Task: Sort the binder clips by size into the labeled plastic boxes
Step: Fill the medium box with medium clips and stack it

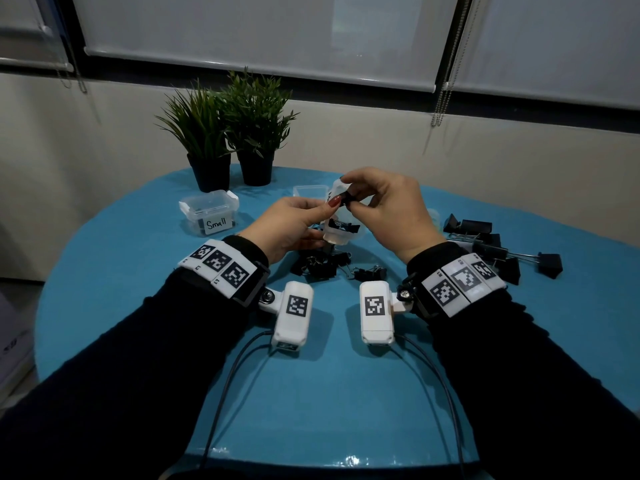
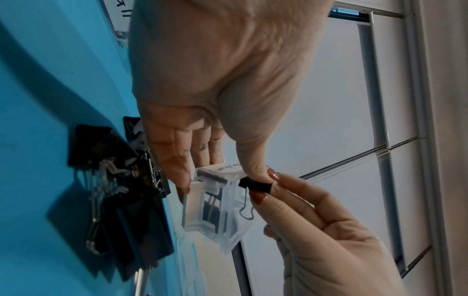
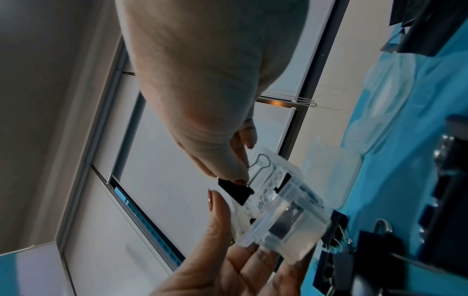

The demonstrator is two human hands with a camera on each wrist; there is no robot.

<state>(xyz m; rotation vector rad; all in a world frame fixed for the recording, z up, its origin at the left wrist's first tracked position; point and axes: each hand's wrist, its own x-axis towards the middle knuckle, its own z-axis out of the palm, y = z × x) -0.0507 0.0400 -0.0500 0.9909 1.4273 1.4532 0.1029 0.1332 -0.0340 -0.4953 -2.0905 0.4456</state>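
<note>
My left hand (image 1: 304, 218) holds a small clear plastic box (image 1: 337, 233) lifted off the table and tilted, thumb on top and fingers underneath. The box has a few black clips inside, and its label cannot be read. My right hand (image 1: 367, 199) pinches a small black binder clip (image 1: 347, 201) between thumb and forefinger at the box's open rim. In the left wrist view the clip (image 2: 255, 185) touches the corner of the box (image 2: 215, 208). In the right wrist view the clip (image 3: 235, 190) sits just outside the box (image 3: 286, 220).
A lidded box labelled "Small" (image 1: 209, 211) stands at the back left, and another clear box (image 1: 310, 190) behind my hands. Medium clips (image 1: 322, 265) lie heaped below my hands, large clips (image 1: 491, 244) to the right. Two potted plants (image 1: 228, 133) stand at the table's far edge.
</note>
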